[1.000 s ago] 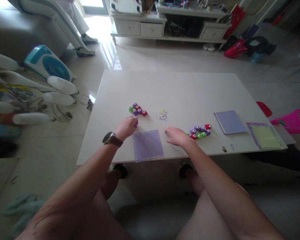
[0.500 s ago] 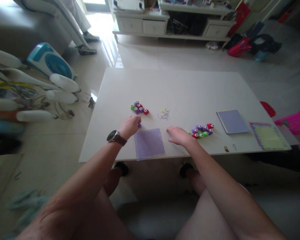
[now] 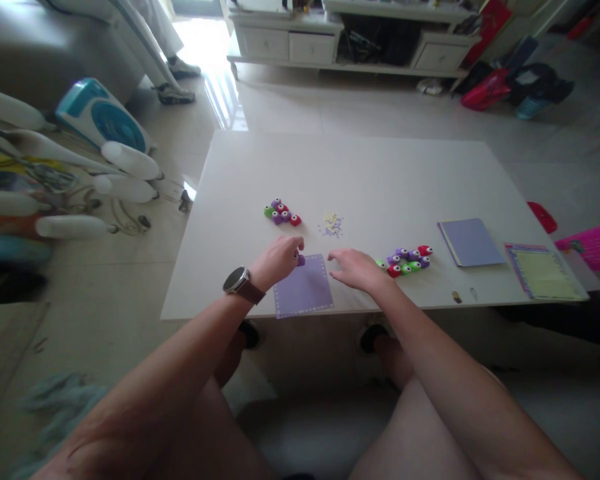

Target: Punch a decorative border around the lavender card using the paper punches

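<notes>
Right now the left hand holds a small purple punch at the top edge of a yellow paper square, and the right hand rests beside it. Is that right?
Not quite. The head view shows the paper square is purple, not yellow. The left hand does hold the small purple punch at its top edge, with the right hand resting beside it.

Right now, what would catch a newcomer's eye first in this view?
Probably the two bare hands at the near edge of the white table: the left hand grips a small purple punch at the top edge of a square lilac paper sheet, while the right hand rests flat beside it. Clusters of colourful little punches sit right of them.
</notes>
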Demonstrator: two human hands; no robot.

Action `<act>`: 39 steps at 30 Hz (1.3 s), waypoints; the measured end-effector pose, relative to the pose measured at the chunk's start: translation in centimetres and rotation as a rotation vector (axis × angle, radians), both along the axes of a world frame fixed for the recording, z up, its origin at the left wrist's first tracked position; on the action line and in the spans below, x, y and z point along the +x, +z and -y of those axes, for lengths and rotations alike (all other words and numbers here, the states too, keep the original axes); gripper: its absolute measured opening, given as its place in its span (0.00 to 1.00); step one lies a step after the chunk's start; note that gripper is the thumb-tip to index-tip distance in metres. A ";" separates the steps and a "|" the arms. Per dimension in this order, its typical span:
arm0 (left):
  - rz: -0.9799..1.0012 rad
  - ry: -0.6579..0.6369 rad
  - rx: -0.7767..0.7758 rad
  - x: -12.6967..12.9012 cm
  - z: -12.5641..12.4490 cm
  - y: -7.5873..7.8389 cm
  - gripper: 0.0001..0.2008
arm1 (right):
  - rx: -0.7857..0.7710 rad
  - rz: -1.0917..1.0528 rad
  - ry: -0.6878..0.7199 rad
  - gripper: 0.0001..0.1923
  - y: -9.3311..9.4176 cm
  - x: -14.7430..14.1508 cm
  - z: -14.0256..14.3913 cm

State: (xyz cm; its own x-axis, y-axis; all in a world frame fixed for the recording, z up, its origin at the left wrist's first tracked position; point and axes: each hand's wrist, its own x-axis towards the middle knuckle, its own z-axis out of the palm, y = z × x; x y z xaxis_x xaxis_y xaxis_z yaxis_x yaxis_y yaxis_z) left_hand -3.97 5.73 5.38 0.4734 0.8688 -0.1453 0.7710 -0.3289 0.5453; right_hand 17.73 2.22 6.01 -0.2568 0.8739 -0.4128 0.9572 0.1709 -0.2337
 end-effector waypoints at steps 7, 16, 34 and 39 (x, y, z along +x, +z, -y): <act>0.287 0.002 -0.035 1.0 0.9 0.6 0.05 | -0.071 -0.595 -0.151 0.15 -0.7 -0.9 -0.1; 0.671 0.004 0.021 2.4 2.2 2.8 0.11 | -0.201 -1.381 -0.644 0.21 1.0 -0.4 1.5; 0.869 0.106 -0.144 3.9 2.3 2.8 0.13 | -0.368 -1.514 -0.788 0.19 2.1 -1.0 2.1; 1.085 0.081 -0.370 4.4 2.1 2.8 0.16 | -0.399 -1.556 -0.864 0.21 3.1 -1.2 2.1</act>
State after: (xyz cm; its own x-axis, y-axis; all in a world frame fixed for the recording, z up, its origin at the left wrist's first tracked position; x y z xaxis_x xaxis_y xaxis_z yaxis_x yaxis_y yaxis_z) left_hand 0.40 3.64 8.13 0.4503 0.8914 0.0521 -0.1522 0.0191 0.9882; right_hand 16.50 0.10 9.07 -0.1487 0.8753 -0.4602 -0.3670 -0.4810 -0.7962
